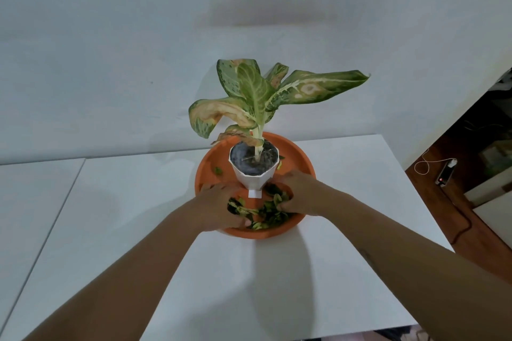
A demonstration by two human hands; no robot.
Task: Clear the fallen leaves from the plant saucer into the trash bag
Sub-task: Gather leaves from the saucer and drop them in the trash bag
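Reaching into the saucer near the tabletop's far edge, your left hand and right hand flank the leaves. Fingers are curled loosely around the pile at the saucer's near rim; a firm grasp cannot be told.

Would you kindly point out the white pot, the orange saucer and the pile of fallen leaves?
white pot [250, 178], head view, on its front wall.
orange saucer [297, 159], head view, on its bare right inner wall.
pile of fallen leaves [267, 212], head view, on its middle.

Nothing here can be read: the small white tag at the foot of the white pot looks blank from where I stand
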